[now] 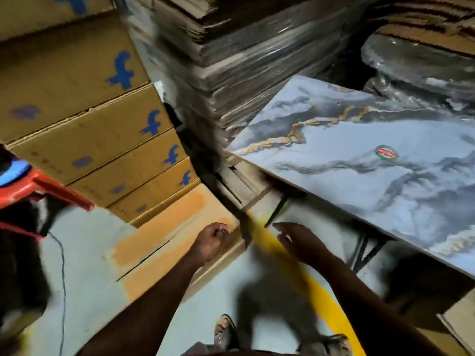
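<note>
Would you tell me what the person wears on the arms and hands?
Both are bare: no gloves on the left hand or right hand, no sleeves as far up as the view reaches, and no watch, ring or band that the blurred picture shows.

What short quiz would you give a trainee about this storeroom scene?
1. True or false: the round sticker on the marble-pattern table is blue.
2. Which hand has its fingers stretched out? A: left hand. B: right hand.
3. Fill in: the line painted on the floor is ___.
Key: 1 false, it is green and red; 2 B; 3 yellow.
</note>
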### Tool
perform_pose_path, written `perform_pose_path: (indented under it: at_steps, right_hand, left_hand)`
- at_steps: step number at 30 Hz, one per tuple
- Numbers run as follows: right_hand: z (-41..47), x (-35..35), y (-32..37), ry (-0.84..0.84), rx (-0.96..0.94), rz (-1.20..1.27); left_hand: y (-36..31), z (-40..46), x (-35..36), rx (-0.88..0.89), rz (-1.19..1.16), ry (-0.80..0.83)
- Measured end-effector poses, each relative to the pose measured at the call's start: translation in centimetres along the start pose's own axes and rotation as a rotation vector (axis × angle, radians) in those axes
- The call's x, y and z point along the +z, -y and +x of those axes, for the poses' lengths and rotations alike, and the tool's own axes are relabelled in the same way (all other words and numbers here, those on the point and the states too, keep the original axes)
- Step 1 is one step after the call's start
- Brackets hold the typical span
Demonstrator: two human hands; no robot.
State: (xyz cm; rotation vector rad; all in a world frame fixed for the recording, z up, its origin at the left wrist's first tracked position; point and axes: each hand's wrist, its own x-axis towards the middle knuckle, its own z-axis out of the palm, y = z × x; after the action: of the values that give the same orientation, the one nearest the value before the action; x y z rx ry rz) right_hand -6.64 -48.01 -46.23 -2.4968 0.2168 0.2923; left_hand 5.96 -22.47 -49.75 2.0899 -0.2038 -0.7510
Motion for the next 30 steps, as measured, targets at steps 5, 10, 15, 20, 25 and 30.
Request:
perform_pose_path:
  at_steps: [5,10,15,20,25,30]
  right_hand:
    - [5.2,4.4,10.3,0.108,-0.128,0.040]
    - [11.4,9.8,13.9,0.238,-0.175,-0.029]
    - [18.1,13.3,13.3,0.196,-0.073,-0.290]
    - [23.7,17.7,12.6,0.315,-0.103,-0.430]
    - [24.5,24.1,14.6,0.484,-0.087,-0.353]
    - [22.9,32.1,18.2,0.588,-0.224,-0.326]
  left_hand:
    - [7.7,-3.8,-8.7,-0.162,-0.195,-0.138]
    - [13.2,-6.2,-14.3,-0.341,-0.334,-0.321]
    - [18.6,-5.5,-14.4,-0.569,-0.374,-0.371]
    - [21.9,-3.0,-14.1,-0.659,-0.270,-0.340]
    - [26.2,-1.7,-15.9,-0.773,-0.222,-0.433]
    - [30.6,-0.7,-15.6,-0.949,-0.268,-0.536]
